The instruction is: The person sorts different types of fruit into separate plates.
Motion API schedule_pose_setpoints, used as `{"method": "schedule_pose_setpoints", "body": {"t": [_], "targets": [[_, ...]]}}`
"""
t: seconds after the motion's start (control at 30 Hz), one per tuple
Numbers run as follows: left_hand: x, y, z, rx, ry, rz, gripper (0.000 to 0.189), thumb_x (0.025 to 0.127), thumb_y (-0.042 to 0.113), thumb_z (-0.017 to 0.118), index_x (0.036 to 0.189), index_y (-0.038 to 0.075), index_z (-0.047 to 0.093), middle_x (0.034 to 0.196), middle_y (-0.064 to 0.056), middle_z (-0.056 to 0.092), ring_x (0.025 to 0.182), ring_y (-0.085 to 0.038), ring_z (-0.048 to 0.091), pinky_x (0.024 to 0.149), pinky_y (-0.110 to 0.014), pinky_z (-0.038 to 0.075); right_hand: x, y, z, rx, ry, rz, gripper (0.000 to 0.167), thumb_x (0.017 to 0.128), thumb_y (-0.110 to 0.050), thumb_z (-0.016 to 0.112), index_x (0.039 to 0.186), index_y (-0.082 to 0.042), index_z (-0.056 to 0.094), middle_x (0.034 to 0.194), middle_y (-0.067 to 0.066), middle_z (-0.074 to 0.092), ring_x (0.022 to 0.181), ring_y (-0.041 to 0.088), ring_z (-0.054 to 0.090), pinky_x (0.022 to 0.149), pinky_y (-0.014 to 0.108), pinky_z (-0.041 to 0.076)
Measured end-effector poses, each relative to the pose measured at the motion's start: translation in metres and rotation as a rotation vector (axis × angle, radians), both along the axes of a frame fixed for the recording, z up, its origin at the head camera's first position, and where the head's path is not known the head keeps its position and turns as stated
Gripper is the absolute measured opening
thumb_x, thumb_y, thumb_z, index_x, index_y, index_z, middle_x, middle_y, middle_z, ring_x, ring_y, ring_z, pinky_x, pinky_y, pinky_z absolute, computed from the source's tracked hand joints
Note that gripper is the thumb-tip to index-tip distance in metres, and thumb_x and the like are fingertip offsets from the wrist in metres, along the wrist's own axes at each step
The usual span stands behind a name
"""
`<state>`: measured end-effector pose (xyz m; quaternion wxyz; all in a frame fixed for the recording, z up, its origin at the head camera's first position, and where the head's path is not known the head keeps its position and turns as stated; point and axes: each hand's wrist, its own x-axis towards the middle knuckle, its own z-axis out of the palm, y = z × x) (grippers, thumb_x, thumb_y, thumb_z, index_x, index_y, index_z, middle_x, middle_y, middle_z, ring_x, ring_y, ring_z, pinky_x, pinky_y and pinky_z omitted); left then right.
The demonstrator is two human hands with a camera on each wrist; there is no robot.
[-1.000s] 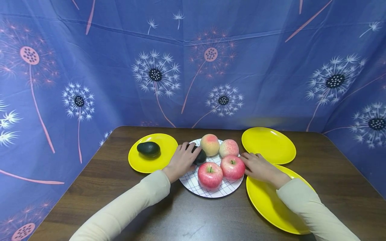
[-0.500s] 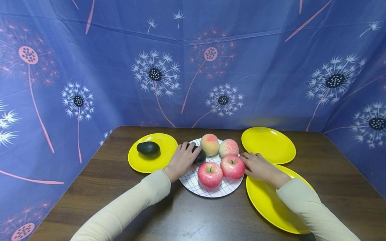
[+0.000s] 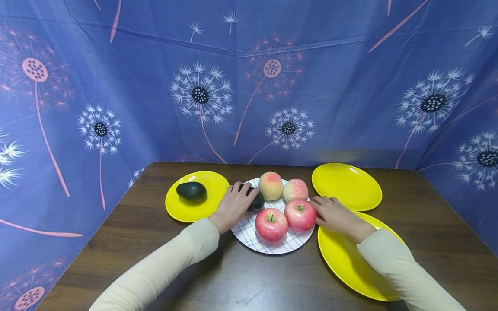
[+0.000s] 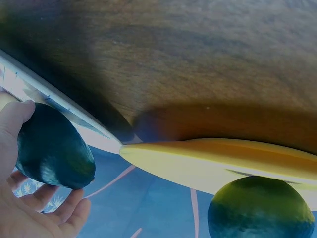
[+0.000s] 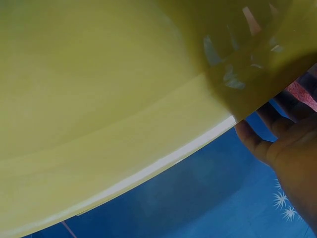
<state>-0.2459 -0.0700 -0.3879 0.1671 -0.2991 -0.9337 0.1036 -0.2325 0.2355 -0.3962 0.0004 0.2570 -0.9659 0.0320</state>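
My left hand (image 3: 232, 207) grips a dark green avocado (image 3: 256, 202) at the left side of the white checked plate (image 3: 249, 242). In the left wrist view, the thumb and fingers lie around this avocado (image 4: 54, 148). My right hand (image 3: 336, 218) is at the plate's right rim, its fingertips beside a red apple (image 3: 300, 215); contact with the apple is unclear. A second red apple (image 3: 271, 226) and two peaches, one yellowish (image 3: 270, 186) and one pink (image 3: 295, 190), also lie on the plate. In the right wrist view, a yellow plate rim partly hides the right fingers (image 5: 257, 144).
Left of the checked plate, a yellow plate (image 3: 175, 209) bears another avocado (image 3: 192, 191). Two more yellow plates stand on the right, one at the back (image 3: 346, 188) and a larger one in front (image 3: 350, 263), under the right forearm. A blue dandelion-print cloth (image 3: 241, 86) hangs behind the table (image 3: 128, 242).
The left hand and its avocado have shifted very slightly left. The right hand and the other fruit stay in place.
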Motion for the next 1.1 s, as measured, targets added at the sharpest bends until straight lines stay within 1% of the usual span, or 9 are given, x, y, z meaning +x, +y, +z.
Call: {"method": "schedule_pose_setpoints", "body": {"t": [0.33,0.47,0.6,0.83,0.97,1.1], "targets": [[-0.002,-0.011,0.008,0.03,-0.003,0.034,0.073,0.071,0.044,0.073,0.129,0.017,0.037,0.124,-0.013,0.046,0.113,-0.033,0.046,0.09,-0.044,0.043,0.0,0.0,0.0,0.002,0.01,0.007,0.048,0.083,-0.028,0.062,0.126,-0.008,0.052,0.126,0.018,0.051,0.114,0.039,0.048,0.095,0.059,0.032],[-0.004,-0.018,0.012,0.032,0.023,0.042,0.075,0.071,0.044,0.073,0.13,0.016,0.036,0.123,-0.013,0.047,0.111,-0.033,0.047,0.09,-0.044,0.043,0.0,0.0,0.0,0.002,0.01,0.009,0.048,0.083,-0.028,0.062,0.126,-0.008,0.052,0.125,0.018,0.051,0.114,0.039,0.048,0.095,0.059,0.032],[-0.006,-0.025,0.016,0.04,0.033,0.06,0.078,0.07,0.045,0.073,0.132,0.016,0.036,0.124,-0.013,0.047,0.11,-0.033,0.047,0.09,-0.044,0.043,0.001,0.001,0.0,0.0,0.019,0.015,0.047,0.084,-0.028,0.062,0.125,-0.008,0.052,0.125,0.018,0.051,0.113,0.039,0.048,0.095,0.058,0.033],[-0.012,-0.036,0.02,0.052,0.008,0.108,0.078,0.072,0.043,0.073,0.134,0.016,0.034,0.128,-0.014,0.046,0.114,-0.035,0.046,0.094,-0.046,0.041,0.001,0.0,0.0,0.005,0.013,0.008,0.048,0.084,-0.029,0.062,0.126,-0.009,0.052,0.125,0.017,0.051,0.113,0.038,0.048,0.095,0.058,0.033],[-0.016,-0.044,0.021,0.071,-0.005,0.136,0.077,0.073,0.042,0.073,0.135,0.015,0.035,0.129,-0.014,0.046,0.115,-0.036,0.045,0.095,-0.047,0.04,0.001,0.0,0.0,0.006,0.007,0.003,0.048,0.084,-0.029,0.062,0.126,-0.009,0.052,0.125,0.018,0.051,0.114,0.039,0.048,0.096,0.058,0.032],[-0.02,-0.051,0.022,0.098,-0.025,0.152,0.075,0.075,0.039,0.071,0.135,0.015,0.035,0.13,-0.015,0.045,0.115,-0.037,0.044,0.095,-0.049,0.039,0.001,0.0,0.0,0.002,0.001,-0.005,0.049,0.084,-0.029,0.062,0.127,-0.009,0.051,0.127,0.018,0.05,0.115,0.039,0.047,0.096,0.059,0.032]]}}
